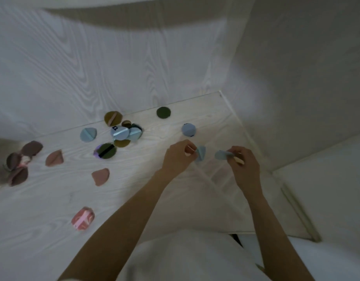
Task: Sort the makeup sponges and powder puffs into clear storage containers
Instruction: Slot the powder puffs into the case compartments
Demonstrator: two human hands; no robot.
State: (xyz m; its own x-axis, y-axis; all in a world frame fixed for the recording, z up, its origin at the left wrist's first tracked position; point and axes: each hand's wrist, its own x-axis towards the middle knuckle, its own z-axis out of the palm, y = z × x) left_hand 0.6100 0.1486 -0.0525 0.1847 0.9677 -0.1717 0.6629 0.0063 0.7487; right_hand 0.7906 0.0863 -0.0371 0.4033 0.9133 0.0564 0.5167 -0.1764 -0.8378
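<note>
Hands first: we pinch one blue puff (201, 153) with our left hand (180, 157) and another blue puff (221, 154) with our right hand (245, 165), both held over what looks like a clear container (225, 175), though it is blurry. More puffs, a blue round puff (188, 129) and a green puff (163, 112), lie apart on the white table (53, 199). A pink puff (83, 218) sits near us.

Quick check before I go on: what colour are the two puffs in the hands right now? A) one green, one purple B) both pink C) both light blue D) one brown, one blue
C: the left hand pinches a light blue puff, and the right hand pinches another light blue puff.
</note>
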